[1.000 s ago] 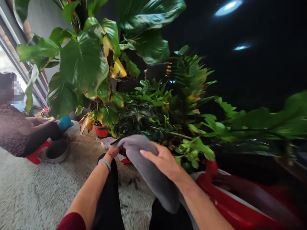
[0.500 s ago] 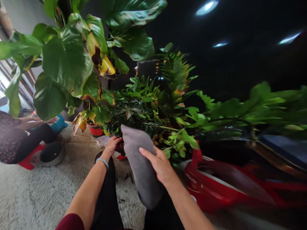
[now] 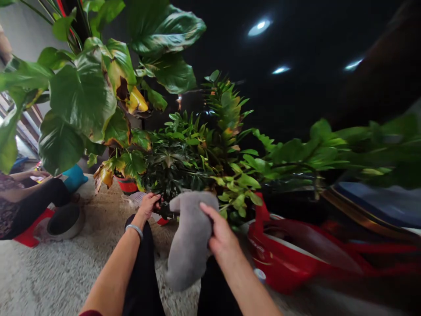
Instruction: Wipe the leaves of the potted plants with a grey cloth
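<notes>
A soft grey cloth [image 3: 190, 245] hangs from my right hand [image 3: 223, 235], whose thumb lies on top of it while the other fingers are hidden behind. The cloth's upper end folds over to the left, in front of a bushy dark-green potted plant [image 3: 171, 164]. My left hand [image 3: 148, 206], with a bracelet at the wrist, reaches to the lower leaves of that plant. Its thumb and fingers are pinched together on what looks like a dark leaf, small and partly hidden.
A large-leaved plant [image 3: 82, 94] with browned leaves rises at left, near a red pot [image 3: 126, 184]. At right stands a red bag [image 3: 286, 245]. On the left, another person [image 3: 19, 202] sits on a red stool [image 3: 34, 228] beside a grey basin [image 3: 66, 221].
The grey cloth has swung and folded over at its top, its lower end shifting left. My left hand stays at the plant's lower leaves. The view has turned slightly right.
</notes>
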`<state>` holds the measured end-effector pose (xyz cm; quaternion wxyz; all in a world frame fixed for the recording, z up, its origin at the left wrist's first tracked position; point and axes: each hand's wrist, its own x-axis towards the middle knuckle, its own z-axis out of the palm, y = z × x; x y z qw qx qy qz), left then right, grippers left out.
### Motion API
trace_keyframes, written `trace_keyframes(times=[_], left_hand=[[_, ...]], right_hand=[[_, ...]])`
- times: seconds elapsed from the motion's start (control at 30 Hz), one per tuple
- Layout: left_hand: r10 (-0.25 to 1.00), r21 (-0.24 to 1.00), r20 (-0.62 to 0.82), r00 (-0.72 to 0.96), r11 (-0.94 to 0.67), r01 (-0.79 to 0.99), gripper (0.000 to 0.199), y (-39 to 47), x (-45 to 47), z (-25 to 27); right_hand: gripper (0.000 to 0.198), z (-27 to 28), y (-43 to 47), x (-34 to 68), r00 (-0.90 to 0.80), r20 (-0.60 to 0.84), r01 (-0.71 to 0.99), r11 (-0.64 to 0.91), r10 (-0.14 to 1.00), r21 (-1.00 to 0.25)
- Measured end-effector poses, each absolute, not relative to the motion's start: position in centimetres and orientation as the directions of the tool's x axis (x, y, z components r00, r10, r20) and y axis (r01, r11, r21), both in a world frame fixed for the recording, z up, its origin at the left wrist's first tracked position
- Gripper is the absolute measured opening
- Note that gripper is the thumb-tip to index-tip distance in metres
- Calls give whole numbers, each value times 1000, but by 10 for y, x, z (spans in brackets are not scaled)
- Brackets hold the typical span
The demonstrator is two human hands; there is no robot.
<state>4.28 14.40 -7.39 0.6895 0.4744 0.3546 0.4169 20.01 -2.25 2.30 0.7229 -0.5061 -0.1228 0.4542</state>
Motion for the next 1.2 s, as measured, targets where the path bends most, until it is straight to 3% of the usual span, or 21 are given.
trace_keyframes(times=[0.1,0.13,0.27,0.4,0.5,0.57,0.63,0.7,0.77,0.87,0.97,1.07,1.13,1.2], left_hand=[[915,949,-126,384,224,-222,36,141,43,-74],[919,947,-131,371,226,-228,36,140,44,-74],[928,945,-123,352,218,-243,36,137,43,-74],[921,948,-126,368,221,-228,34,139,39,-75],[918,946,-135,372,231,-226,33,139,37,-75],[920,943,-136,368,234,-235,34,138,37,-74],[925,940,-135,356,233,-249,35,136,37,-74],[929,939,-133,345,229,-257,35,136,39,-75],[931,941,-137,339,229,-250,35,136,40,-76],[928,938,-162,336,250,-239,36,138,41,-79],[932,936,-147,331,239,-259,35,139,42,-78],[941,944,-111,320,200,-261,32,137,43,-77],[938,947,-121,325,207,-247,32,135,43,-77],[934,940,-141,329,231,-251,36,134,42,-77]], right_hand=[[31,56,12,224,710,-274,-572,303,649,-763],[28,60,21,228,704,-321,-609,305,634,-733],[11,36,20,204,579,-487,-719,127,653,-683],[12,13,-18,178,482,-529,-737,-3,699,-675],[27,41,-20,188,571,-375,-664,142,730,-734],[37,67,-6,201,709,-180,-539,359,682,-761],[37,81,9,209,768,-74,-461,469,636,-753],[31,74,14,206,716,-146,-508,367,682,-779],[28,54,4,195,626,-271,-534,148,731,-832],[31,26,-26,174,515,-276,-381,-72,811,-922],[30,35,-41,164,307,-57,-189,2,950,-982],[30,68,-18,171,310,175,-107,217,935,-970],[34,80,7,181,476,131,-169,237,870,-957],[35,76,23,187,571,-40,-285,152,820,-947]])
